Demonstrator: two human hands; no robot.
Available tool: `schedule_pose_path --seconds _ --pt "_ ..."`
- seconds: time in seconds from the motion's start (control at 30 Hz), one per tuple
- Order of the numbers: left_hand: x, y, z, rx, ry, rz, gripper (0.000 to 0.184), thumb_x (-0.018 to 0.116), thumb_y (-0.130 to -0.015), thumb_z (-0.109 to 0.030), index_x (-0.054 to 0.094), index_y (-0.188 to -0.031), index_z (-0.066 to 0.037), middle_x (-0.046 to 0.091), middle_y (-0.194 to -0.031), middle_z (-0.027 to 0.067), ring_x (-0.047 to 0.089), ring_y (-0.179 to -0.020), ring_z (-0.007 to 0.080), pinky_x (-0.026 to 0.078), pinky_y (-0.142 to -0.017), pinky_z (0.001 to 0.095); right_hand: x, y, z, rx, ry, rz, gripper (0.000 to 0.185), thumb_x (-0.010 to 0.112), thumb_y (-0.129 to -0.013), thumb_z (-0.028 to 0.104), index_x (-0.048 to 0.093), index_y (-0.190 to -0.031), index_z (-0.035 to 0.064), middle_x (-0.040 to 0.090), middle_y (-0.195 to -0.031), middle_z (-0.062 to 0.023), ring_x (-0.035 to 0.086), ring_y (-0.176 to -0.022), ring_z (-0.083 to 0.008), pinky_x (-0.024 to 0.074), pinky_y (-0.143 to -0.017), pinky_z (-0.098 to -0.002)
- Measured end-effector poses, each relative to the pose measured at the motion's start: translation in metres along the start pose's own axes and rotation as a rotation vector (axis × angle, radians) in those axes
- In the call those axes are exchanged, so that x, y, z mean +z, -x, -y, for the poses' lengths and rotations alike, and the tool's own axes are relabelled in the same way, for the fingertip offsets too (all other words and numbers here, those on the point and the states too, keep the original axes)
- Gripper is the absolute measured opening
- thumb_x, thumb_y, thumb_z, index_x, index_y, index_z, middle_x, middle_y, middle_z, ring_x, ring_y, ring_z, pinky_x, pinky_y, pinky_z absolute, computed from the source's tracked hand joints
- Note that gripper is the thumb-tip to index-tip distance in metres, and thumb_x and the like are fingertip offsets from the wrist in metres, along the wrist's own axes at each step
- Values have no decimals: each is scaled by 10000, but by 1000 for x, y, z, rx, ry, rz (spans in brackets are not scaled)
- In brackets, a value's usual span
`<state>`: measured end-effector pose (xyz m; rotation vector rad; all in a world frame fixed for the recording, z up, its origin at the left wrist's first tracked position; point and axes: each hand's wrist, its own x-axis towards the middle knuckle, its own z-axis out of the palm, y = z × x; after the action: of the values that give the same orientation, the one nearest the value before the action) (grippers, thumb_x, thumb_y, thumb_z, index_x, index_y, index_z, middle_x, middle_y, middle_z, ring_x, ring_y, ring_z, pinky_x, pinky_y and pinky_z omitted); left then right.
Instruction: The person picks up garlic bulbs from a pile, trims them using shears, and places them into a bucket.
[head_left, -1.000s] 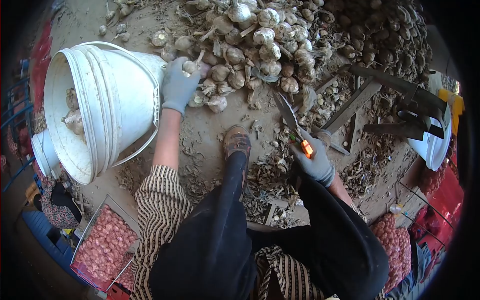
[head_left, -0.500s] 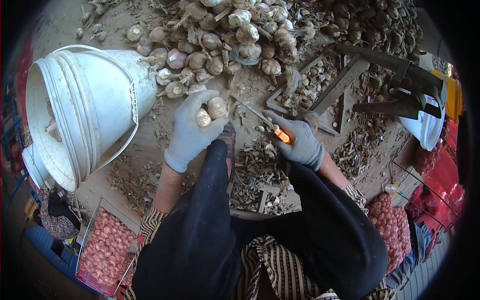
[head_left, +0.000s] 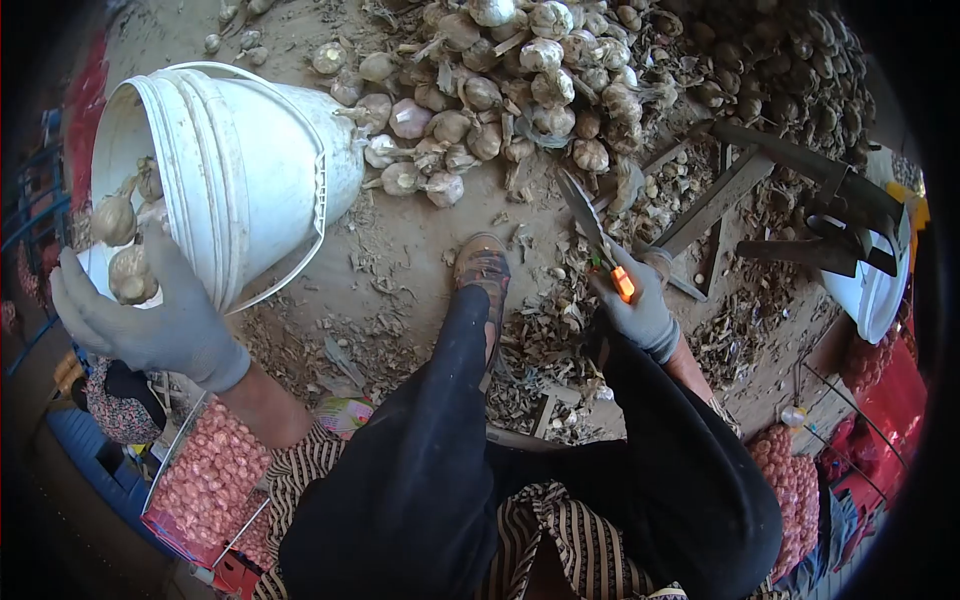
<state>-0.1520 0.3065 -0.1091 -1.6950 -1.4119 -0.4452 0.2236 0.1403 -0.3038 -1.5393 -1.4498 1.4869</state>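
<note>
Shifted the left hand point(head_left: 150, 330) from beside the shoe point(head_left: 482, 264) over to the mouth of the white bucket point(head_left: 275, 150) in the last half second. Got those fingers spread wide now, with one garlic bulb point(head_left: 131, 276) between thumb and fingers and a second bulb point(head_left: 114, 220) just above; honestly can't tell about actual contact with either. Got the right hand point(head_left: 637, 312) wrapped round an orange-handled cutting tool point(head_left: 622, 283), with the blade toward the garlic heap point(head_left: 552, 90). For a tidy job here, get well inside the rim, open up gently to avoid bruising, and hold that blade away from the left hand.
</note>
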Motion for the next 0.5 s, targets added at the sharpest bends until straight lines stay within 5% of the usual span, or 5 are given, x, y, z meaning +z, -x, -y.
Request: schedule_pose_path --seconds 0.07,0.2,0.23,0.3,0.5 --pt "5 26 -37 -63 270 0 490 841 -755 -103 642 -1194 -15 618 -1233 144 591 -1147 318 458 -1016 422 -2 -2 6 93 -7 21 527 638 -905 42 498 -1411 -3 653 -928 -81 609 -826 -135 485 -769 -268" --pt "40 150 -121 -424 957 727 328 785 -811 -140 642 -1080 -18 663 -1028 117 658 -886 260 522 -846 383 1 -3 2 108 27 15 526 634 -904 43 501 -1412 4 659 -913 -86 613 -818 -141 487 -770 -278" --pt "47 186 -136 -752 1056 940 421 795 -805 -182 611 -1140 -6 644 -1053 129 645 -898 242 518 -817 375 3 -4 -3 62 57 -4 565 652 -898 102 488 -1434 29 663 -916 -147 648 -821 -242 503 -776 -326" --pt "67 236 -157 -801 1041 1059 521 806 -790 -221 567 -1193 6 618 -1080 151 629 -928 245 510 -817 380 5 -2 -5 41 112 6 615 675 -887 171 472 -1455 53 674 -969 -221 685 -876 -361 521 -807 -382" --pt "98 257 -202 -888 1026 800 506 828 -752 -229 586 -1121 20 611 -1061 147 617 -939 269 505 -863 386 2 -14 13 -12 471 43 637 648 -852 216 475 -1440 41 624 -1288 -219 632 -1125 -381 499 -946 -442"
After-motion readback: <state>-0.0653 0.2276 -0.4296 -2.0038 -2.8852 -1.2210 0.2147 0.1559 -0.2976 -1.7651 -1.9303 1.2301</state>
